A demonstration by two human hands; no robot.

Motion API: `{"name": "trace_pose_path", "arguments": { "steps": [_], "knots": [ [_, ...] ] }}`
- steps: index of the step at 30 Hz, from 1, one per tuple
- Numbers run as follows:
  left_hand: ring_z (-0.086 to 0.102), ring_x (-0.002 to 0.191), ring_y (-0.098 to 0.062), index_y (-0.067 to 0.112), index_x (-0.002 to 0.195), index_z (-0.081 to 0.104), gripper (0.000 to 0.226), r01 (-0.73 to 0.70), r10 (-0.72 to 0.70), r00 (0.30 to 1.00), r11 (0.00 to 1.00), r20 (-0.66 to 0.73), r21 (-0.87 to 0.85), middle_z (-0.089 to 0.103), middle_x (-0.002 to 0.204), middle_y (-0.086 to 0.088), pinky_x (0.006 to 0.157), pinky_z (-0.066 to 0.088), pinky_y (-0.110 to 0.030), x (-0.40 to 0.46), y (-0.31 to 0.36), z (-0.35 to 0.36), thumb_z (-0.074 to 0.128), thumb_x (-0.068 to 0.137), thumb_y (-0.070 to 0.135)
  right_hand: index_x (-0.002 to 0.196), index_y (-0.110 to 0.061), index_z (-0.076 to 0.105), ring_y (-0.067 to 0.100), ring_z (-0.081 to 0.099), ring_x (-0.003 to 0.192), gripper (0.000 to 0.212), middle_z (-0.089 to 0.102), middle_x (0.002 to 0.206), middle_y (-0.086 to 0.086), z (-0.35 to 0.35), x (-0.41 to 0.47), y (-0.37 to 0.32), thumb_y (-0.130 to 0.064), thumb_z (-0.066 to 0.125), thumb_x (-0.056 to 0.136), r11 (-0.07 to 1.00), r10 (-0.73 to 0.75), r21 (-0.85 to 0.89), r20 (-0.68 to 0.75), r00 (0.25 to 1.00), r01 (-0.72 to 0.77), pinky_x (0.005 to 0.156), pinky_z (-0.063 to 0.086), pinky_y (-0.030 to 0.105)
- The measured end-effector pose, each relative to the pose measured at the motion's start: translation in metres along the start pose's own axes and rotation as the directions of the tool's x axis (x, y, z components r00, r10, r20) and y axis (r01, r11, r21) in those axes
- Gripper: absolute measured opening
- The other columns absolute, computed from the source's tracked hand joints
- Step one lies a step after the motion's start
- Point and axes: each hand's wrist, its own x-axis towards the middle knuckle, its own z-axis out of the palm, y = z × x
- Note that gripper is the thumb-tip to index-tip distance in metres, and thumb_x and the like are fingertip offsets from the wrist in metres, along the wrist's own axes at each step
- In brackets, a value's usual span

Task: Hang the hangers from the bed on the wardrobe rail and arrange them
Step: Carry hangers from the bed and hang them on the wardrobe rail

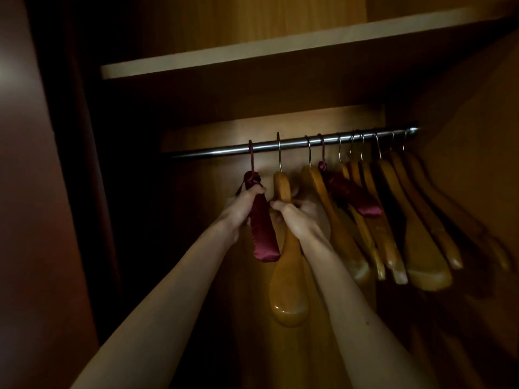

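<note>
A chrome rail [224, 150] runs across the dim wardrobe. At its left end hangs a burgundy padded satin hanger [261, 228], and my left hand [244, 206] grips it near the top. Just to its right hangs a broad wooden hanger [286, 279]; my right hand [297, 217] grips its upper part. Both hooks sit over the rail. Further right hang another wooden hanger [331, 217], a second burgundy padded hanger [351, 195] and several more wooden hangers [421, 242] packed close together.
A pale shelf [252, 60] spans the wardrobe above the rail. The wardrobe's left side panel [42, 192] stands close on the left, and its right wall [477, 136] is behind the packed hangers. The rail's left stretch is bare.
</note>
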Motion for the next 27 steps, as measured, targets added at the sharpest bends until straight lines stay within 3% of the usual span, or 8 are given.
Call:
{"name": "trace_pose_path", "arguments": {
  "steps": [3,10,14,17,20,22,25,27],
  "knots": [
    [0.066,0.080,-0.018,0.014,0.109,0.071,0.037,-0.045,0.045,0.998,0.999,0.046,0.007,0.072,0.096,-0.007,0.076,0.052,-0.031,0.018,0.006,0.008,0.066,0.087,0.043,0.089,-0.014,0.073,-0.003,0.058,0.048,0.013,0.066,0.069,-0.006,-0.008,0.013,-0.002,-0.026,0.068,0.090,1.000,-0.021,0.004,-0.005,1.000,0.021,0.037,0.035,0.007],
    [0.069,0.083,-0.024,0.012,0.106,0.074,0.049,-0.069,0.067,0.995,0.997,0.079,0.032,0.075,0.104,-0.014,0.080,0.057,-0.037,0.049,0.018,0.019,0.068,0.075,0.050,0.079,-0.020,0.071,0.017,0.069,0.077,0.013,0.073,0.079,0.002,-0.003,0.038,-0.007,-0.028,0.068,0.089,1.000,-0.002,-0.013,-0.020,1.000,0.002,0.078,0.057,0.033],
    [0.063,0.079,-0.022,0.014,0.108,0.072,0.045,-0.048,0.046,0.993,0.999,0.112,0.015,0.074,0.093,-0.010,0.071,0.050,-0.035,0.060,0.018,0.027,0.068,0.079,0.048,0.080,-0.017,0.069,0.011,0.063,0.070,0.014,0.069,0.074,-0.001,-0.009,0.043,-0.005,-0.026,0.066,0.091,1.000,0.007,0.002,-0.033,0.999,-0.007,0.061,0.045,0.023],
    [0.074,0.082,-0.028,0.015,0.105,0.073,0.048,-0.021,0.023,0.989,1.000,0.149,-0.017,0.078,0.096,-0.012,0.086,0.058,-0.045,0.065,0.014,0.037,0.070,0.073,0.051,0.084,-0.017,0.069,0.009,0.061,0.068,0.013,0.068,0.077,-0.001,-0.015,0.044,-0.002,-0.026,0.064,0.093,1.000,0.012,0.001,-0.045,0.999,-0.012,0.056,0.041,0.023],
    [0.074,0.095,-0.033,0.018,0.102,0.072,0.046,0.005,0.002,0.983,0.999,0.183,-0.040,0.077,0.099,-0.013,0.092,0.057,-0.052,0.069,0.007,0.047,0.070,0.071,0.051,0.086,-0.013,0.074,0.018,0.066,0.078,0.016,0.072,0.081,0.004,-0.022,0.047,0.001,-0.027,0.066,0.089,0.999,0.043,-0.028,-0.049,0.998,-0.044,0.080,0.054,0.035],
    [0.073,0.095,-0.032,0.018,0.099,0.072,0.037,0.015,-0.003,0.984,0.998,0.179,-0.064,0.076,0.104,-0.014,0.094,0.056,-0.050,0.071,0.005,0.054,0.070,0.076,0.047,0.078,-0.017,0.071,0.018,0.066,0.078,0.016,0.071,0.077,0.002,-0.028,0.050,0.001,-0.029,0.068,0.088,0.995,0.066,-0.072,-0.036,0.997,-0.069,0.092,0.052,0.040],
    [0.069,0.087,-0.028,0.018,0.094,0.070,0.027,0.031,-0.011,0.984,0.994,0.178,-0.109,0.074,0.107,-0.015,0.094,0.054,-0.048,0.072,0.001,0.062,0.069,0.081,0.042,0.069,-0.023,0.062,0.011,0.059,0.068,0.023,0.063,0.069,-0.003,-0.037,0.051,0.001,-0.029,0.067,0.091,0.990,0.073,-0.117,-0.020,0.997,-0.075,0.073,0.049,0.028],
    [0.072,0.090,-0.033,0.017,0.094,0.069,0.029,0.045,-0.019,0.984,0.988,0.178,-0.145,0.074,0.109,-0.017,0.094,0.053,-0.054,0.072,0.000,0.064,0.070,0.079,0.042,0.069,-0.025,0.062,0.008,0.057,0.067,0.024,0.062,0.070,-0.004,-0.040,0.049,0.002,-0.029,0.066,0.092,0.992,0.063,-0.110,0.008,0.998,-0.062,0.065,0.044,0.026]
  ]
}}
